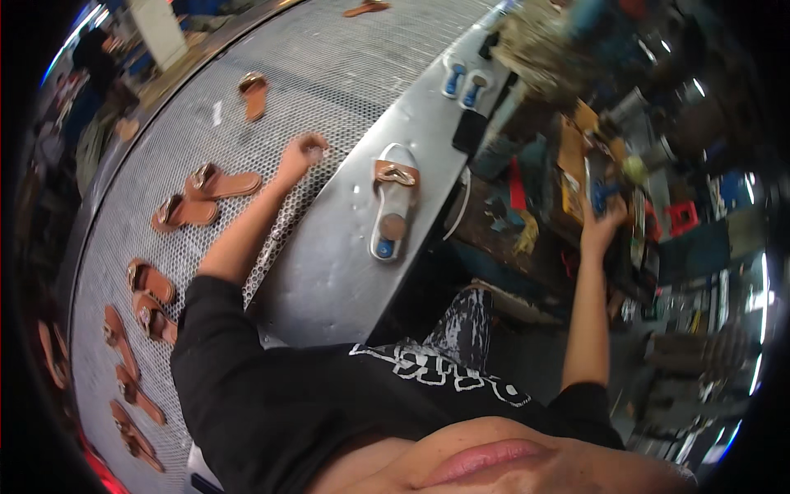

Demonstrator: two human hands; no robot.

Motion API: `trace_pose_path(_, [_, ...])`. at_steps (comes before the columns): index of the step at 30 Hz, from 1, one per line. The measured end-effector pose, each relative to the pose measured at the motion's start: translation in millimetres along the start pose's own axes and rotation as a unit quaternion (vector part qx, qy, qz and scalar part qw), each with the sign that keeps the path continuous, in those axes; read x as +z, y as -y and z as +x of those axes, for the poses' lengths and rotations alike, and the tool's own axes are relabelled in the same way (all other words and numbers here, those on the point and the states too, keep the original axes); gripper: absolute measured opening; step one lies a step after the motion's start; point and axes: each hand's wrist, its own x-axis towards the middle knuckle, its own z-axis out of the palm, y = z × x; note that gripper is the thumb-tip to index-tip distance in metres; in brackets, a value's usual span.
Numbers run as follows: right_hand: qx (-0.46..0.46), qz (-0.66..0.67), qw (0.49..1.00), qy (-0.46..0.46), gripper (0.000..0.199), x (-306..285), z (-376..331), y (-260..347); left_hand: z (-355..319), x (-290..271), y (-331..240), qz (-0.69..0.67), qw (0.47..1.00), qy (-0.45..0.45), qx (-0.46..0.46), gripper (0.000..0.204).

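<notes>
Head view: about ten brown strapped leather sandals [216, 183] lie scattered on the perforated metal conveyor [329, 66]. One white shoe last with a brown strap [392, 200] sits on the smooth steel ledge [329, 272]. Left hand [300, 155] is stretched over the mesh, fingers curled, pinching something small. Right hand [601, 226] reaches into the cluttered workbench [568, 156]; grip unclear.

Brown sandals [183, 212] scattered left on perforated belt [329, 58]; white shoe form with brown strap [392, 202] centre on metal table [329, 272]; two more forms [462, 82] upper centre.
</notes>
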Motion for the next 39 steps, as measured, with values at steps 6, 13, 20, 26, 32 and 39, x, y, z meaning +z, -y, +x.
trace_pose_path(6, [-0.116,0.130,0.964,0.202,0.067,91,-151,206,136,-168,97,0.423,0.844,-0.255,-0.209,0.068])
trace_pose_path(13, [-0.095,0.097,0.919,0.370,0.107,193,-249,244,120,-148,101,0.274,0.813,-0.403,-0.318,0.064])
trace_pose_path(20, [0.011,0.088,0.934,0.347,0.065,96,-244,182,-134,-10,-70,0.011,0.958,-0.137,-0.251,0.017])
trace_pose_path(26, [0.181,0.361,0.872,0.276,0.052,25,-237,230,-298,150,-185,-0.405,0.844,0.031,-0.350,0.052])
trace_pose_path(32, [0.117,0.418,0.872,0.225,0.049,-9,-209,233,-158,165,-179,-0.524,0.802,0.137,-0.252,0.040])
trace_pose_path(39, [0.089,0.424,0.873,0.222,0.047,-69,-170,186,-75,256,-238,-0.358,0.913,0.013,-0.196,0.048])
